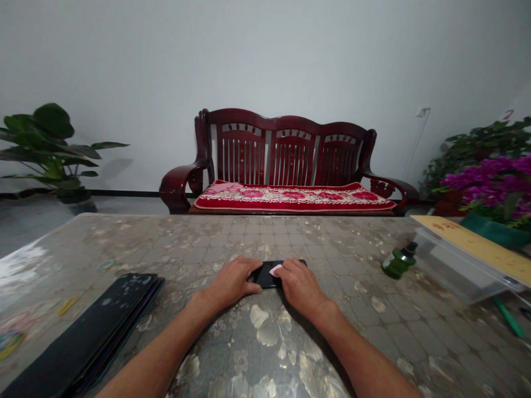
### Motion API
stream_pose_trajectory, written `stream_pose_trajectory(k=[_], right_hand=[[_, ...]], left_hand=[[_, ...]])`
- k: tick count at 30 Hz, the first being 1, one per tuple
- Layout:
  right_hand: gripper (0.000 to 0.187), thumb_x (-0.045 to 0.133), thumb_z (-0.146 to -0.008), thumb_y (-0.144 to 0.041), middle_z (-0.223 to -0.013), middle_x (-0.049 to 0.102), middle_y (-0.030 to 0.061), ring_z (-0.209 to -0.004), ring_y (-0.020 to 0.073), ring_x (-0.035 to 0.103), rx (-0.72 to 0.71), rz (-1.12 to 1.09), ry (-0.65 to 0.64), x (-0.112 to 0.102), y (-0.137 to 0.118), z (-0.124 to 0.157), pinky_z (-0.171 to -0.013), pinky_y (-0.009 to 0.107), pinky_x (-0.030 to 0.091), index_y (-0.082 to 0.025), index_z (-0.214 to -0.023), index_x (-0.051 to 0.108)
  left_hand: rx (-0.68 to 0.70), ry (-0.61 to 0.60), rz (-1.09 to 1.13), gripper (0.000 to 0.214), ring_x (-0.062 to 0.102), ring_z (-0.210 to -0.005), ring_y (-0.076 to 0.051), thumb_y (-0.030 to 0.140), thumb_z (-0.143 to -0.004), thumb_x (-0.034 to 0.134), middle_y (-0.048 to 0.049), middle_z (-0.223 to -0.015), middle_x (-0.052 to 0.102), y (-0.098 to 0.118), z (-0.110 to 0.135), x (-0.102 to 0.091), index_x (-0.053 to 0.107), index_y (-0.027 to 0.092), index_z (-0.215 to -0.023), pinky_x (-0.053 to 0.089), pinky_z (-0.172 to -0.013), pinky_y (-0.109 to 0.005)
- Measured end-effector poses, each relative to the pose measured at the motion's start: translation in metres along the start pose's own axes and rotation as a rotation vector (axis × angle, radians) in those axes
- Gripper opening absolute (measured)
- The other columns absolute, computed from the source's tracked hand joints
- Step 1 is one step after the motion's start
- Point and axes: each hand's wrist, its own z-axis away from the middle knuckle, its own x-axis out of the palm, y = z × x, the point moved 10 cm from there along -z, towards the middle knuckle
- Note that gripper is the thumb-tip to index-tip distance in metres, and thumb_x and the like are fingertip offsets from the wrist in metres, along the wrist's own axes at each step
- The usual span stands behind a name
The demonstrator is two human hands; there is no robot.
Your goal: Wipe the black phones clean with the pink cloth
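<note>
A flat black smartphone [265,272] lies on the patterned tablecloth in front of me. My left hand [237,281] grips its left end, thumb at the near edge and fingers at the far edge. Pinched in my right hand [302,286] is a small pale pink cloth [275,270], pressed against the phone's upper face. That hand covers the right part of the phone and most of the cloth.
A stack of dark folders [95,326] lies at the left, by loose rubber bands [66,305]. To the right stand a green bottle [399,261] and a clear plastic box [452,268]. Beyond the table [186,232] is a wooden bench [290,149].
</note>
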Motion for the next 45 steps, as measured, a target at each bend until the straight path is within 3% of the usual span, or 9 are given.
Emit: stream_pose_trajectory(k=[6, 9, 14, 22, 29, 31, 37, 40, 45], right_hand=[[0.029, 0.048, -0.097, -0.014, -0.1, 0.068, 0.0089, -0.098, 0.0224, 0.058, 0.201, 0.093, 0.004, -0.005, 0.038, 0.001, -0.086, 0.031, 0.042, -0.022, -0.109, 0.073], [0.03, 0.047, -0.098, -0.013, -0.1, 0.068, 0.0083, -0.098, 0.0218, 0.059, 0.185, 0.078, 0.005, -0.003, 0.032, 0.0, -0.087, 0.03, 0.042, -0.021, -0.11, 0.073], [0.031, 0.046, -0.097, -0.013, -0.102, 0.067, 0.0059, -0.099, 0.0204, 0.058, -0.005, 0.004, -0.013, 0.003, -0.003, 0.001, -0.087, 0.028, 0.042, -0.023, -0.112, 0.071], [0.031, 0.047, -0.097, -0.012, -0.1, 0.067, 0.0095, -0.098, 0.0227, 0.059, 0.226, 0.108, 0.002, -0.004, 0.033, 0.001, -0.086, 0.03, 0.042, -0.021, -0.109, 0.073], [0.03, 0.046, -0.097, -0.013, -0.1, 0.067, 0.006, -0.098, 0.0203, 0.058, -0.056, -0.009, -0.041, 0.004, -0.018, 0.002, -0.085, 0.028, 0.042, -0.022, -0.111, 0.071], [0.031, 0.047, -0.096, -0.013, -0.099, 0.067, 0.0058, -0.096, 0.0205, 0.058, -0.052, -0.012, -0.046, 0.002, -0.017, 0.003, -0.083, 0.028, 0.042, -0.023, -0.111, 0.072], [0.033, 0.045, -0.094, -0.008, -0.098, 0.068, 0.0085, -0.095, 0.0219, 0.061, 0.183, 0.058, -0.034, -0.009, 0.023, 0.002, -0.082, 0.029, 0.042, -0.02, -0.102, 0.075], [0.032, 0.046, -0.094, -0.008, -0.099, 0.068, 0.0085, -0.096, 0.0217, 0.061, 0.142, 0.054, -0.053, -0.005, 0.012, 0.002, -0.082, 0.029, 0.043, -0.02, -0.105, 0.074], [0.031, 0.048, -0.094, -0.012, -0.1, 0.067, 0.0055, -0.096, 0.0197, 0.06, -0.073, -0.04, -0.074, 0.003, -0.027, 0.004, -0.082, 0.026, 0.042, -0.024, -0.11, 0.072]], left_hand=[[-0.018, 0.0, 0.009, 0.048, 0.058, -0.123, -0.031, 0.033, -0.076, 0.078, -0.007, -0.129, 0.068, -0.002, 0.0, 0.0, 0.067, 0.026, -0.122, 0.041, -0.106, -0.041], [-0.031, -0.01, 0.015, 0.047, 0.058, -0.123, -0.031, 0.033, -0.075, 0.079, -0.0066, -0.128, 0.069, -0.003, 0.0, 0.001, 0.068, 0.026, -0.12, 0.041, -0.106, -0.041], [-0.015, -0.003, 0.023, 0.052, 0.058, -0.122, -0.031, 0.033, -0.076, 0.079, -0.0075, -0.131, 0.067, 0.0, 0.0, -0.001, 0.065, 0.025, -0.125, 0.041, -0.106, -0.04], [-0.049, -0.016, 0.011, 0.05, 0.057, -0.123, -0.032, 0.035, -0.074, 0.079, -0.0066, -0.128, 0.069, -0.004, 0.0, 0.001, 0.067, 0.026, -0.122, 0.041, -0.105, -0.041], [-0.006, -0.008, 0.01, 0.054, 0.057, -0.124, -0.031, 0.034, -0.077, 0.079, -0.0075, -0.134, 0.065, -0.002, -0.001, 0.002, 0.064, 0.025, -0.128, 0.042, -0.106, -0.039], [0.008, -0.004, 0.006, 0.053, 0.057, -0.125, -0.032, 0.034, -0.077, 0.079, -0.0082, -0.134, 0.065, 0.0, 0.0, 0.002, 0.065, 0.024, -0.128, 0.041, -0.107, -0.04], [0.023, -0.014, -0.02, 0.048, 0.057, -0.125, -0.033, 0.033, -0.078, 0.079, -0.0097, -0.133, 0.066, 0.003, 0.0, 0.002, 0.066, 0.023, -0.124, 0.042, -0.107, -0.043], [0.039, -0.021, -0.042, 0.048, 0.057, -0.125, -0.033, 0.034, -0.079, 0.079, -0.0109, -0.132, 0.066, 0.004, 0.0, 0.003, 0.066, 0.022, -0.124, 0.042, -0.107, -0.042], [0.081, -0.015, -0.071, 0.049, 0.057, -0.123, -0.034, 0.038, -0.081, 0.077, -0.0127, -0.131, 0.066, 0.009, 0.0, 0.003, 0.065, 0.021, -0.126, 0.042, -0.107, -0.044]])
